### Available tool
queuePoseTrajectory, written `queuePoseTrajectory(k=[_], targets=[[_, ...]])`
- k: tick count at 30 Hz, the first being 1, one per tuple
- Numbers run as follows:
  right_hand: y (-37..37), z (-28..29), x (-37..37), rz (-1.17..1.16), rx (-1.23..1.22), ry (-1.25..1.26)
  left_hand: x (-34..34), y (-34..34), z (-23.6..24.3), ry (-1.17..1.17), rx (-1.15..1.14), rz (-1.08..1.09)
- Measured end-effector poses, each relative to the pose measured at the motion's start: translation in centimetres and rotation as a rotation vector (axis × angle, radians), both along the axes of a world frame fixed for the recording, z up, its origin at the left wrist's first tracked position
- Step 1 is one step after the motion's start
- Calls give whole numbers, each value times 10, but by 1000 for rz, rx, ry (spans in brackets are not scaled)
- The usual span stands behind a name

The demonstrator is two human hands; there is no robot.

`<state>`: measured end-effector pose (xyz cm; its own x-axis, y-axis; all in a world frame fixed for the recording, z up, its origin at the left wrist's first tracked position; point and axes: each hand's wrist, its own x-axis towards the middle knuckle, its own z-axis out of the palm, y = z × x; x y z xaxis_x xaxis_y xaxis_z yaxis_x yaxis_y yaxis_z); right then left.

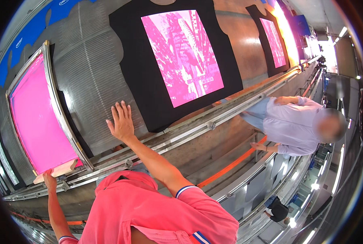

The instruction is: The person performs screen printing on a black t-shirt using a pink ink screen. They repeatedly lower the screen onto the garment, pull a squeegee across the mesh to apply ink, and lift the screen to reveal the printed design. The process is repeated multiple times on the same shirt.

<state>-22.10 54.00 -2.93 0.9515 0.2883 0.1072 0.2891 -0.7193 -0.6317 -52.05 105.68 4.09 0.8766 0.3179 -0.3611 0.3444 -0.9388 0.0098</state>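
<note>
My left hand (49, 179) is closed on a light squeegee (63, 168) at the lower edge of a metal-framed screen (41, 116) coated in bright pink ink, in the left of the head view. My right hand (121, 118) rests open, fingers spread, on the grey ridged platen (83, 97), just left of a black shirt panel (131, 73) printed with a large pink and white picture (189, 57). Dark fabric shows beside the screen's right edge.
A smaller black printed panel (270, 44) lies farther along the platens. Steel rails (181, 138) run along the near edge. A person in a pale shirt (291, 124) stands at the right; another in dark clothing (279, 209) is farther back. Blue material (22, 36) lines the far side.
</note>
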Motion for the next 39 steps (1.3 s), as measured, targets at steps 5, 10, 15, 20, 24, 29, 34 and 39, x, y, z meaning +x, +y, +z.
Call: queuePoseTrajectory(k=[5,10,15,20,24,29,34,39], targets=[[-1,0,-2,1,-12,-6,-1,-4,2,-37,26,-1],[-4,1,-3,7,59,16,-1,-1,1,-42,41,-8],[-22,8,6,33,378,76,-1,-3,1,-86,20,-13],[-71,33,46,-283,1076,697,-1,-7,-4,-65,21,42],[-144,44,83,-572,961,585,-2,-10,1,-62,-37,15],[-247,26,101,-874,521,500,5,-5,19,-49,11,20],[-381,65,196,-1079,392,166,31,-45,28,-215,-105,24],[-447,130,317,-1306,259,224,26,-44,31,-122,-79,-1]])
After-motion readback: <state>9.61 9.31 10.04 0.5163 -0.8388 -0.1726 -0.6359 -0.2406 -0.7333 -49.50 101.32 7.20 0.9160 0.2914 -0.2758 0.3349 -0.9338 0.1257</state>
